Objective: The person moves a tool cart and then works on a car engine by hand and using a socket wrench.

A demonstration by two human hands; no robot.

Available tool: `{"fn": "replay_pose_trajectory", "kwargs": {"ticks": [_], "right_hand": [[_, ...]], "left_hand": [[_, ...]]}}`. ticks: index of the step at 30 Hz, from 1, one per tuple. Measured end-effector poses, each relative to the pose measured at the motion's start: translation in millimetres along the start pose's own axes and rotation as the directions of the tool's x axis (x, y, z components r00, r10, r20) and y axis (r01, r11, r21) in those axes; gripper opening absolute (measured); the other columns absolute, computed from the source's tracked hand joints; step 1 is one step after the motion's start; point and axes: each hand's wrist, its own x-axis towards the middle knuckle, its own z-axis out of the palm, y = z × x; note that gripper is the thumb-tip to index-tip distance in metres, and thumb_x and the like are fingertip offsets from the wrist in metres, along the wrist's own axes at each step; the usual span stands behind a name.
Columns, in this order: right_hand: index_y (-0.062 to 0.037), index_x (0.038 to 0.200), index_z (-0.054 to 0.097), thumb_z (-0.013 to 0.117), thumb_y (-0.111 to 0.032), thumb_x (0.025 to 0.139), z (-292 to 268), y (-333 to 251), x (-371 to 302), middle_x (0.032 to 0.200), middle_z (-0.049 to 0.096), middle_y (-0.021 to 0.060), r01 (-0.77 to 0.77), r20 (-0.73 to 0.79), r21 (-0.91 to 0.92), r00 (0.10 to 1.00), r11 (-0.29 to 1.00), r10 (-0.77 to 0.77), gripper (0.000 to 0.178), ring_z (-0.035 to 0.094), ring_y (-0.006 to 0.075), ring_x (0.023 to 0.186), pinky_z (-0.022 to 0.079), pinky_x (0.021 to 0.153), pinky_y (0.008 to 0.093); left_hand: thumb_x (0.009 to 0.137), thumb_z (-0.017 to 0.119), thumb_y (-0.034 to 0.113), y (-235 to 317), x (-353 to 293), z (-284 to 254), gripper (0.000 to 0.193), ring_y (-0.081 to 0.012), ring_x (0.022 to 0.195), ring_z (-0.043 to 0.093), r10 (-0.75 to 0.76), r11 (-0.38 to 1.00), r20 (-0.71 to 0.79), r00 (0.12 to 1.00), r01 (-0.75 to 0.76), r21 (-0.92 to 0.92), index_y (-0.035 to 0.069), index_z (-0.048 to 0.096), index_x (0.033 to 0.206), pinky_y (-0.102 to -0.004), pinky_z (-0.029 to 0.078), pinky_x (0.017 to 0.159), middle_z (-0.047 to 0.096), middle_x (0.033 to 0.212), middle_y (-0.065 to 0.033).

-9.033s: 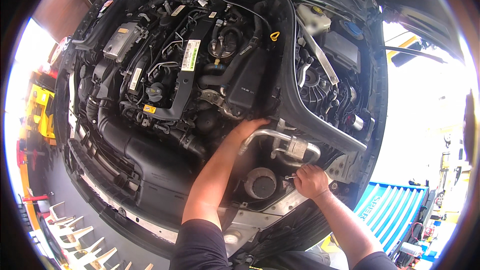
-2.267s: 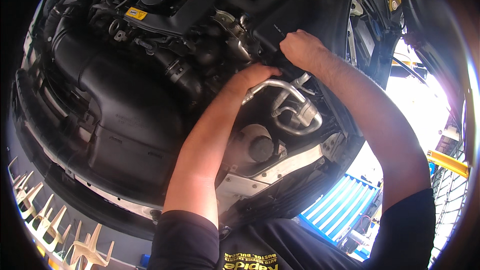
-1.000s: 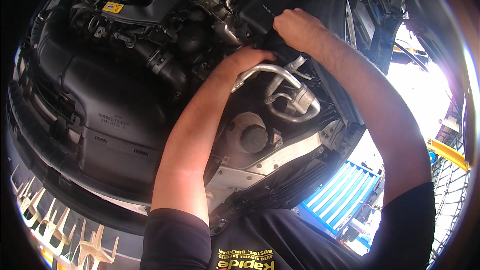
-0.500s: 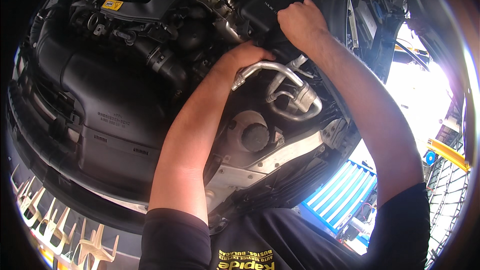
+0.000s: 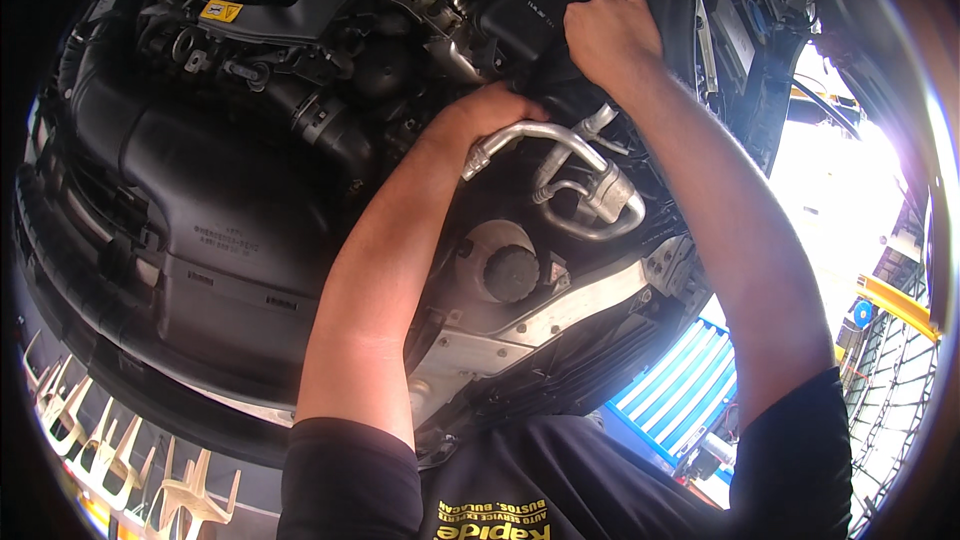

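Right hand (image 5: 610, 35) has risen, gripping black duct (image 5: 560, 0).

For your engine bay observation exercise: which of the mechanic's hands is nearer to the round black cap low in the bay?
Left. The left hand reaches in behind the silver pipes, just above the round black cap. The right hand is higher up, gripping the black duct.
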Motion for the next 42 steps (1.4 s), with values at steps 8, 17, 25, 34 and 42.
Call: {"fn": "replay_pose_trajectory", "kwargs": {"ticks": [8, 17, 25, 34, 42], "right_hand": [[-0.0174, 0.083, 0.078, 0.065, -0.018, 0.088, -1.8, -9.5, -19.7, 0.083, 0.076, 0.0047, 0.151, -0.101, 0.198, 0.986, 0.969, -0.133, 0.014, 0.073, 0.0217, 0.089, 0.045, 0.082, 0.0397], [-0.0169, 0.085, 0.08, 0.073, -0.014, 0.081, -9.9, -11.2, -13.4, 0.081, 0.076, 0.0082, -0.043, -0.038, 0.245, 0.998, 0.969, 0.054, 0.009, 0.073, 0.0244, 0.089, 0.046, 0.089, 0.0403], [-0.0151, 0.084, 0.08, 0.075, -0.023, 0.082, -4.8, -41.1, -35.2, 0.072, 0.073, 0.0084, 0.12, -0.016, 0.332, 0.992, 0.936, -0.122, 0.01, 0.073, 0.024, 0.079, 0.046, 0.089, 0.0377], [-0.0153, 0.083, 0.08, 0.074, -0.021, 0.081, -5.5, -50.0, -41.9, 0.073, 0.073, 0.0089, 0.047, 0.01, 0.38, 0.998, 0.924, -0.055, 0.008, 0.074, 0.0258, 0.08, 0.049, 0.086, 0.0393], [-0.0132, 0.075, 0.076, 0.069, -0.012, 0.082, -6.6, -68.2, -49.9, 0.073, 0.074, 0.0095, 0.04, -0.03, 0.326, 0.999, 0.945, -0.032, 0.01, 0.075, 0.0248, 0.076, 0.048, 0.08, 0.0375]], "left_hand": [[0.078, 0.081, 0.011, -4.8, 7.8, -2.4, 0.03, -0.0207, 0.073, 0.071, -0.05, 0.999, 0.015, 0.999, 0.05, 0.012, -0.002, 0.074, 0.104, -0.0362, 0.057, 0.063, 0.074, 0.088, -0.0129], [0.075, 0.082, 0.011, -4.8, 7.4, -4.3, 0.032, -0.0208, 0.073, 0.072, -0.076, 0.992, 0.037, 0.996, 0.079, -0.099, 0.0, 0.074, 0.104, -0.0361, 0.059, 0.064, 0.075, 0.09, -0.0125], [0.075, 0.076, 0.017, 7.3, -2.2, -0.2, 0.047, -0.0247, 0.091, 0.071, -0.005, 0.998, 0.045, 0.999, 0.002, 0.065, 0.0, 0.071, 0.119, -0.0399, 0.056, 0.078, 0.074, 0.106, -0.016], [0.077, 0.074, 0.023, -2.6, 5.9, -6.4, 0.044, -0.0271, 0.101, 0.073, 0.06, 0.965, -0.028, 0.998, -0.051, 0.258, -0.001, 0.074, 0.114, -0.0397, 0.056, 0.084, 0.074, 0.113, -0.0198], [0.08, 0.069, 0.025, -6.6, 1.1, -12.6, 0.037, -0.0295, 0.104, 0.073, 0.109, 0.92, -0.013, 0.994, -0.096, 0.381, 0.003, 0.075, 0.109, -0.0424, 0.055, 0.085, 0.074, 0.113, -0.022]]}}
